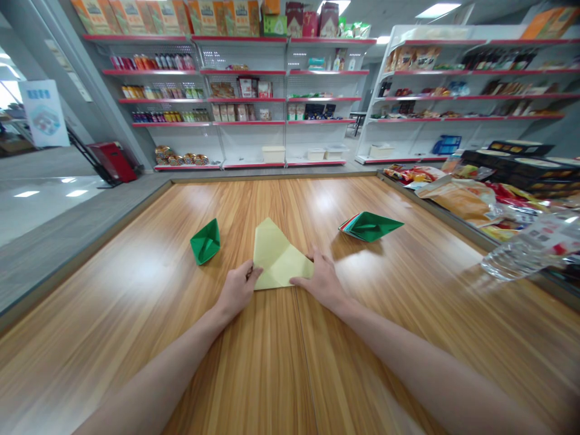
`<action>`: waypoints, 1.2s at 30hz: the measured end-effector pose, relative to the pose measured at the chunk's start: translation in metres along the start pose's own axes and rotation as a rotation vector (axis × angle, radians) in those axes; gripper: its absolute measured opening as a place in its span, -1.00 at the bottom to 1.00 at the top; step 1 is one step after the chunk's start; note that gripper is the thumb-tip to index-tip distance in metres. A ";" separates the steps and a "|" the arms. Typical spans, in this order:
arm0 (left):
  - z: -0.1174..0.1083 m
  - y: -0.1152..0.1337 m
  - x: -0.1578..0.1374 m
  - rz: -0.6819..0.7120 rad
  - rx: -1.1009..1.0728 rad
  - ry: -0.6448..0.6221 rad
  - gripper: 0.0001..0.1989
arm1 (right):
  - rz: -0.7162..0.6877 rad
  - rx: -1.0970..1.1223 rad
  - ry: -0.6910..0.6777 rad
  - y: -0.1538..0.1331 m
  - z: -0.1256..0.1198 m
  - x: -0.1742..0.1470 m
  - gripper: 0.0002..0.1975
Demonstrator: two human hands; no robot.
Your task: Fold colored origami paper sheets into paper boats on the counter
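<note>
A sheet of pale yellow paper (275, 257), partly folded, is between my hands over the middle of the wooden table. Its upper left part rises to a point. My left hand (239, 284) pinches the paper's left edge, thumb on top. At the lower right corner my right hand (321, 278) grips it, with the thumb at the near edge and the fingers along the far side. To the left sits a green folded paper piece (206, 241). On the right lies a stack of folded papers (369, 226), green outermost, with red, white and blue edges showing.
The wooden table (136, 314) has a raised dark rim. Along its right side are snack packets (466, 196), black boxes (521, 166) and a clear plastic container (521, 257). Stocked store shelves (244, 72) stand beyond the far edge.
</note>
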State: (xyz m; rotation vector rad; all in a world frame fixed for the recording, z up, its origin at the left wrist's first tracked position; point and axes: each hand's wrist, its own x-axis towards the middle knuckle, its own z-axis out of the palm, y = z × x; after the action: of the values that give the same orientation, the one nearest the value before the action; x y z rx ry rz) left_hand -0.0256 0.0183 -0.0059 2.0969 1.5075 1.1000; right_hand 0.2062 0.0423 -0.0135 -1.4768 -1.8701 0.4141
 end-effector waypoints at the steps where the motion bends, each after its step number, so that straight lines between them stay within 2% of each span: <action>1: -0.001 -0.001 0.000 0.008 -0.033 -0.002 -0.71 | -0.002 0.010 0.011 0.000 -0.001 0.001 -0.09; 5: -0.006 -0.001 0.000 0.083 -0.141 -0.048 -0.75 | -0.115 0.103 0.025 0.004 -0.007 0.003 -0.74; 6: -0.006 -0.001 0.000 0.126 -0.162 -0.055 -0.76 | -0.152 0.123 0.027 0.006 -0.008 0.003 -0.85; 10: -0.002 -0.001 0.001 0.331 -0.167 -0.036 -0.73 | -0.233 0.116 0.020 0.014 -0.006 0.004 -0.76; 16: -0.002 0.002 0.001 0.194 -0.047 -0.152 -0.76 | -0.311 0.001 -0.083 0.018 0.001 0.006 -0.71; 20: -0.004 0.004 -0.002 0.215 0.024 -0.136 -0.77 | -0.340 0.029 -0.147 0.017 0.000 0.005 -0.68; 25: -0.002 -0.001 -0.003 0.212 -0.086 -0.074 -0.75 | -0.307 -0.018 -0.186 0.014 -0.003 0.004 -0.72; 29: -0.002 -0.002 -0.004 0.317 -0.036 -0.078 -0.66 | -0.268 -0.088 -0.203 0.013 -0.003 0.004 -0.66; 31: -0.004 0.001 -0.004 0.397 0.009 -0.113 -0.65 | -0.263 -0.100 -0.200 0.015 -0.002 0.005 -0.60; 36: -0.011 0.020 -0.004 0.542 0.153 -0.305 -0.72 | -0.273 -0.049 -0.191 0.017 -0.001 0.007 -0.52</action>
State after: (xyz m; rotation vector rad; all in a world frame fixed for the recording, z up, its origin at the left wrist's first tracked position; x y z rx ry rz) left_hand -0.0212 0.0050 0.0123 2.7259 0.9290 0.7805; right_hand 0.2186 0.0538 -0.0217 -1.2232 -2.2116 0.3910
